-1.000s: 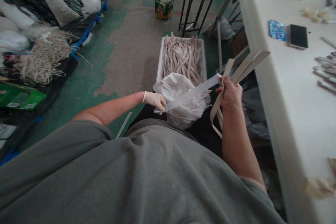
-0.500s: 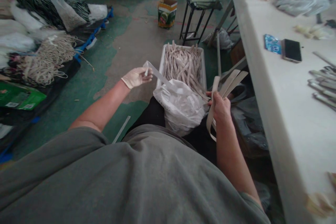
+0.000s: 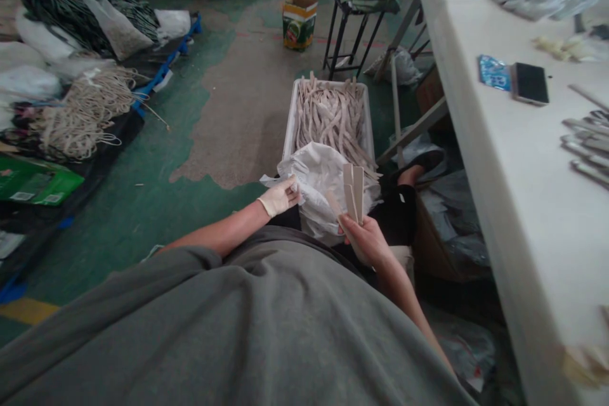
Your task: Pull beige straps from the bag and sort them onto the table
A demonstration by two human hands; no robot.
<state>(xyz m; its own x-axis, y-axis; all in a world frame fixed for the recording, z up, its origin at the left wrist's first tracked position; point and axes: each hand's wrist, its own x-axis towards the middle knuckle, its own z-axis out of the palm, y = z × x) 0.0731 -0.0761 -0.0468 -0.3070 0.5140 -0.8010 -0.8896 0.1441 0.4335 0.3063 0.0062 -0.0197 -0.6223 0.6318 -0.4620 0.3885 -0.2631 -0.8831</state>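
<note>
My left hand (image 3: 280, 195), in a pale thin glove, pinches the left edge of a white plastic bag (image 3: 316, 162) on my lap. The exact edge of the bag under my fingertips is blurred. My right hand (image 3: 365, 238) is closed round several flat beige straps (image 3: 353, 187), whose ends point up and away from me in front of the bag. Just beyond the bag stands a white crate (image 3: 289, 119), heaped with many loose beige strips (image 3: 328, 111).
A long white table (image 3: 504, 203) on my right bears a phone (image 3: 530, 83), a blue packet (image 3: 494, 72) and metal rods. Pallets with cord bundles (image 3: 83, 114) lie left. Ahead stand a black stool (image 3: 354, 32) and a printed carton (image 3: 299, 22).
My left hand has moved right and toward me, from holding out a translucent strip to the bag's edge. My right hand has brought the straps left, in front of the bag.
</note>
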